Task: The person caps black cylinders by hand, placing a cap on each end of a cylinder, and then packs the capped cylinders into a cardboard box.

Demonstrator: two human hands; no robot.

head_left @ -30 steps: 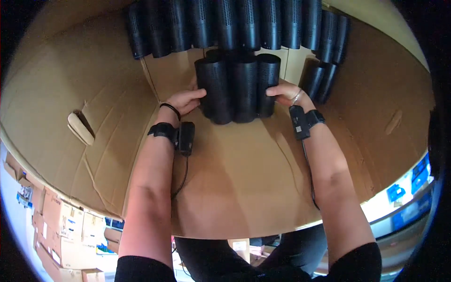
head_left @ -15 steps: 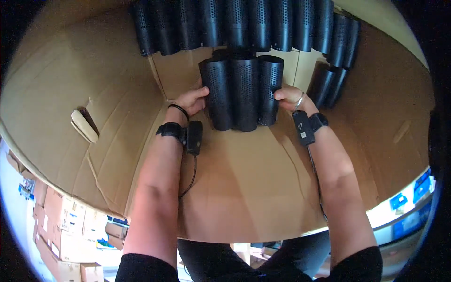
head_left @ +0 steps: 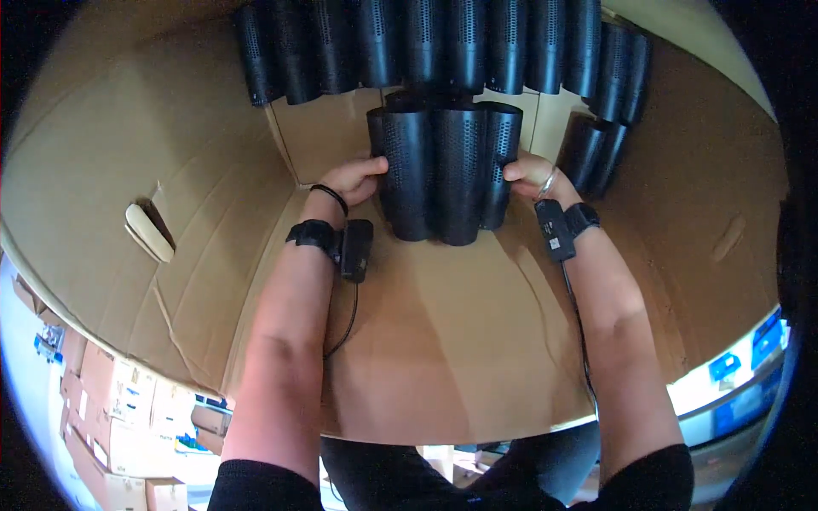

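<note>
Because both hands squeeze inward from opposite flanks, a cluster of upright black perforated cylinders [head_left: 460, 179] sits pinched between them; whether its base touches cardboard, cannot tell. Left hand [head_left: 354, 179] and right hand [head_left: 532, 176]: thumbs on the near sides, fingers mostly hidden behind. Shells look stiff and smooth, probably a bit slippery, perhaps metal; bundle likely awkward more than fragile, weight uncertain. Best hold: low on the outermost cylinders, even pressure, since middle ones may slide out.

Beyond and above the grip, a long row of matching black cylinders [head_left: 423, 51] overhangs closely, limiting lift. Right of the grip, a shorter pair of dark cylinders [head_left: 583, 153] crowds the knuckles. Brown corrugated cardboard box [head_left: 204, 170] walls in both sides.
</note>
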